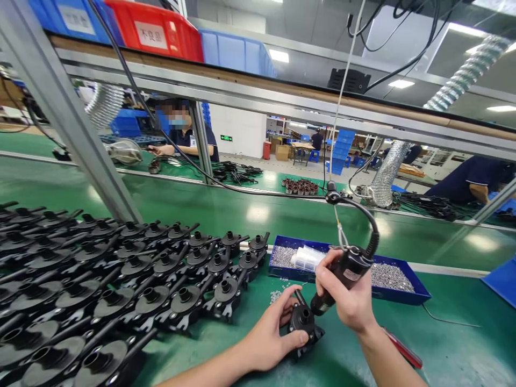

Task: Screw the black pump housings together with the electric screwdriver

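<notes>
My left hand (269, 334) grips a black plastic pump housing (303, 318) on the green bench, thumb over its near side and fingers round the far side. In my right hand (355, 301) is a black electric screwdriver (350, 273), hung from a cord and tilted, its lower end close against the housing's right side. Whether its bit touches a screw is hidden. Beyond both hands lies a blue tray (387, 294) of small metal screws (391, 276) with a white plastic container (310, 259) in it. Small washers (277, 295) are scattered on the bench near my left fingertips.
Rows of similar black housings (153, 298) fill the left of the bench. A red-handled tool (405, 349) lies beside my right forearm. A metal frame post (76, 118) rises at left. Across the belt (258, 212), a co-worker (189, 134) handles parts.
</notes>
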`<state>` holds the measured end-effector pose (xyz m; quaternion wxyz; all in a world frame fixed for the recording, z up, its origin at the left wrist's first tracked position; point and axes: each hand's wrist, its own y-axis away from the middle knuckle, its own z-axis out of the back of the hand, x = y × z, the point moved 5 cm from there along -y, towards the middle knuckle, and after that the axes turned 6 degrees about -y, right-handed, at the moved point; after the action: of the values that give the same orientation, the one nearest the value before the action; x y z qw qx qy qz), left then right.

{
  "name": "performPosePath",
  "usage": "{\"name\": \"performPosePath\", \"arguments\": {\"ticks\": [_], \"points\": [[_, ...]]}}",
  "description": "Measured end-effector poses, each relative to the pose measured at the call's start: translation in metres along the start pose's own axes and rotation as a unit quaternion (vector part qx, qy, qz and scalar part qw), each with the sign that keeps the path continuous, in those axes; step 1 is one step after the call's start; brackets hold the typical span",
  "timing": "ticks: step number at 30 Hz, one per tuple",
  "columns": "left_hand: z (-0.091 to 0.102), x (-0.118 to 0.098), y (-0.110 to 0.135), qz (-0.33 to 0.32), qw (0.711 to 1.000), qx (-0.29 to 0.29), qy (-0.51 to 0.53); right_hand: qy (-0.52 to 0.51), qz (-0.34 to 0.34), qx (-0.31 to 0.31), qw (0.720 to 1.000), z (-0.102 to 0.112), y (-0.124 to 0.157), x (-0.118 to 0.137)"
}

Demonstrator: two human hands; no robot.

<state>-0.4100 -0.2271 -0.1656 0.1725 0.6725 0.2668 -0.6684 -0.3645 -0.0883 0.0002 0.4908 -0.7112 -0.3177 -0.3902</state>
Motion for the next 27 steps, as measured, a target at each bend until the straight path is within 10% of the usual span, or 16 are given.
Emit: {"name": "performPosePath", "arguments": {"ticks": [16, 27], "points": [[0.000, -0.003, -0.004, -0.008, 1.000, -0.007, 0.011, -0.131, -0.070, 0.216, 0.965, -0.008, 0.015, -0.009], [0.001, -0.005, -0.005, -0.001, 0.999, -0.014, 0.037, -0.020, -0.058, 0.065, 0.996, -0.008, 0.022, -0.014]]}}
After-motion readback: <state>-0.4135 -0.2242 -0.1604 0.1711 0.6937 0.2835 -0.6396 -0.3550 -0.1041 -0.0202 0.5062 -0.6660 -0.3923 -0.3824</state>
